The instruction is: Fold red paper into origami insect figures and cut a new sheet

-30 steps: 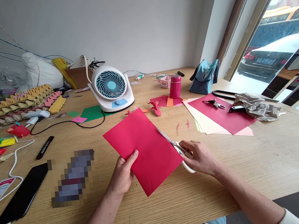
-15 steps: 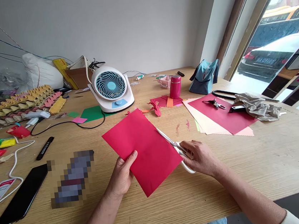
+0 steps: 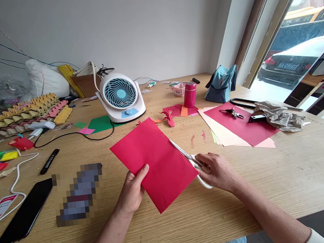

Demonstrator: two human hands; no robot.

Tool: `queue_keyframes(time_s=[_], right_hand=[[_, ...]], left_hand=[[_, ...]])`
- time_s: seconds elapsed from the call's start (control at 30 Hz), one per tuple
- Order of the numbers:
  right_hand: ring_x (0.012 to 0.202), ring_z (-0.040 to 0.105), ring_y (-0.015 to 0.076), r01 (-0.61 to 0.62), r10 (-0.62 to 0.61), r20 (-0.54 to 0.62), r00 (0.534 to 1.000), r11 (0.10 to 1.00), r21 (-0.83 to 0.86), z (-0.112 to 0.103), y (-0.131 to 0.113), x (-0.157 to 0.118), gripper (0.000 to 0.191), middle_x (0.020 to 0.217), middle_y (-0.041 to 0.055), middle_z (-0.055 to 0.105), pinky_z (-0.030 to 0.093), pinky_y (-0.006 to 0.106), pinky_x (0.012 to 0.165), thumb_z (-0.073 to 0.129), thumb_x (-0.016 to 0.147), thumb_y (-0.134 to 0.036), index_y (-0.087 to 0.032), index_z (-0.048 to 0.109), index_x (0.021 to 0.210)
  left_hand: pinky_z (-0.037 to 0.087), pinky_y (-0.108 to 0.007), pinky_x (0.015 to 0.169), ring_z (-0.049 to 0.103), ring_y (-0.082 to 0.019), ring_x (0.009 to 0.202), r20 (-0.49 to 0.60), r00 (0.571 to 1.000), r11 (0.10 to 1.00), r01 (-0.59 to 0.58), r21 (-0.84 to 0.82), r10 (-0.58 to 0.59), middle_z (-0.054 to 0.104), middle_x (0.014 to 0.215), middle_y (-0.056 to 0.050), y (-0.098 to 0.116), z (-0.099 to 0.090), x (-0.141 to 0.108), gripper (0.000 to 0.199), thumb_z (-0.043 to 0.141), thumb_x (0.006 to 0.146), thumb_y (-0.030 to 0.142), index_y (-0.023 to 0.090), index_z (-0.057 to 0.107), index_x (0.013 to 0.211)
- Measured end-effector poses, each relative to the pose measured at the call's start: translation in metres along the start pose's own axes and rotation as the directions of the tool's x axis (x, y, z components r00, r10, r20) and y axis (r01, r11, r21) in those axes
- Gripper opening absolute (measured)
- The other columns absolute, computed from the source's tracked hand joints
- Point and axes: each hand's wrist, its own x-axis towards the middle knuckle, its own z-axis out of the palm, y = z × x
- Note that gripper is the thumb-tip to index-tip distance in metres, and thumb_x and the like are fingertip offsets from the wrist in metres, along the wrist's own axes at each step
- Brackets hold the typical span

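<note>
A red sheet of paper is held tilted above the wooden table. My left hand pinches its lower left edge, thumb on top and fingers underneath. My right hand is closed on the handles of white-handled scissors. Their blades lie along the sheet's right edge, pointing up and left; whether they cut into the paper I cannot tell. Beyond the sheet are crumpled red paper pieces.
A white fan and a pink bottle stand at the back. Red and peach sheets with keys lie right, near a blue bag. A black marker, white cable and egg trays are left.
</note>
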Motion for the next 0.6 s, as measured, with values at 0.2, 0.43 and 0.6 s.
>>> queue_keyframes(time_s=[0.2, 0.43, 0.6], right_hand=[[0.054, 0.037, 0.0127, -0.002, 0.002, -0.011, 1.0, 1.0, 0.0, 0.0002, -0.0008, 0.0003, 0.037, 0.056, -0.0043, 0.04, 0.029, 0.025, 0.059, 0.05, 0.094, -0.042, -0.023, 0.032, 0.068], [0.053, 0.036, 0.0122, 0.014, -0.014, -0.022, 1.0, 1.0, 0.012, 0.0001, 0.0, -0.0007, 0.034, 0.056, -0.0049, 0.038, 0.029, 0.025, 0.059, 0.05, 0.093, -0.039, -0.022, 0.033, 0.068], [0.057, 0.041, 0.0125, -0.065, 0.065, 0.002, 0.998, 0.994, 0.091, -0.0014, 0.0001, -0.0012, 0.029, 0.059, -0.0036, 0.043, 0.029, 0.025, 0.058, 0.052, 0.09, -0.036, -0.022, 0.038, 0.07]], left_hand=[[0.057, -0.028, 0.081, 0.07, -0.024, 0.104, 0.0, 1.0, 1.0, 0.011, -0.018, -0.011, 0.077, 0.108, -0.006, -0.0007, -0.0011, -0.0001, 0.051, 0.087, 0.068, 0.034, 0.019, 0.072, 0.114], [0.058, -0.029, 0.083, 0.07, -0.025, 0.105, 0.01, 1.0, 1.0, 0.009, -0.017, -0.009, 0.077, 0.11, -0.007, -0.0028, -0.0015, 0.0006, 0.049, 0.087, 0.068, 0.034, 0.018, 0.073, 0.112], [0.058, -0.033, 0.086, 0.069, -0.028, 0.109, 0.01, 1.0, 1.0, -0.013, -0.001, 0.013, 0.076, 0.113, -0.009, -0.0028, -0.0018, 0.0006, 0.052, 0.087, 0.068, 0.036, 0.018, 0.072, 0.114]])
